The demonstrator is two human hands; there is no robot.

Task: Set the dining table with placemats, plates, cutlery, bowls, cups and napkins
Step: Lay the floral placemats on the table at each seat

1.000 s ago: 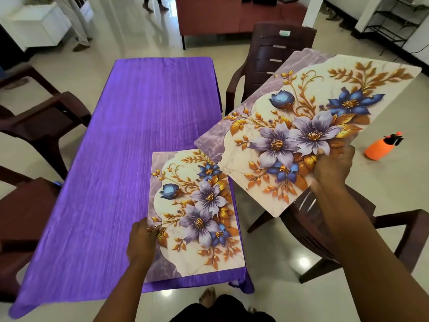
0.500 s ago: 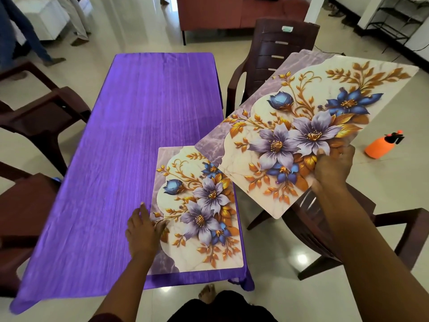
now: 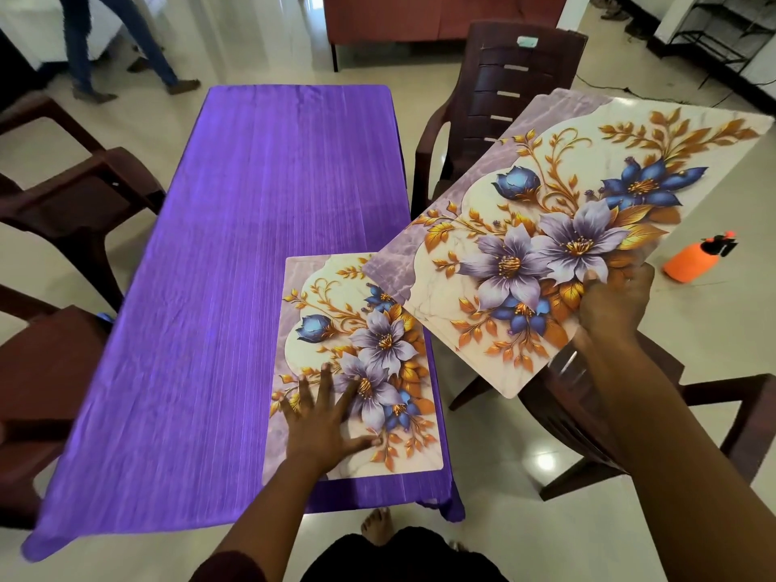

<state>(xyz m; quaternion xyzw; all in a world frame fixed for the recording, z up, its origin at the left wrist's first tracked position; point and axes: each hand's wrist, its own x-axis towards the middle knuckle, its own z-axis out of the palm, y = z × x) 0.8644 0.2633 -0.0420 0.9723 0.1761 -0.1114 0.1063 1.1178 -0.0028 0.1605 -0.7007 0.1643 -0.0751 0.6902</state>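
At table's [image 3: 235, 287] near right corner, left hand [image 3: 323, 426] pressing flat, fingers spread, on floral placemat [image 3: 373, 350]; right hand [image 3: 613, 304] gripping placemat stack [image 3: 546, 245].

A home's dining room. A table under a purple tablecloth [image 3: 235, 262] stands among brown plastic chairs [image 3: 499, 102] on glossy tiled floor [image 3: 546, 518]. A red sofa [image 3: 436, 18] sits behind.

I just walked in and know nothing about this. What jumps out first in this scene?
The bright purple tablecloth covering the long table fills the middle. One floral placemat lies flat at the table's near right corner, with the left hand spread open on it. The right hand grips a stack of matching placemats in the air over the dark chairs on the right.
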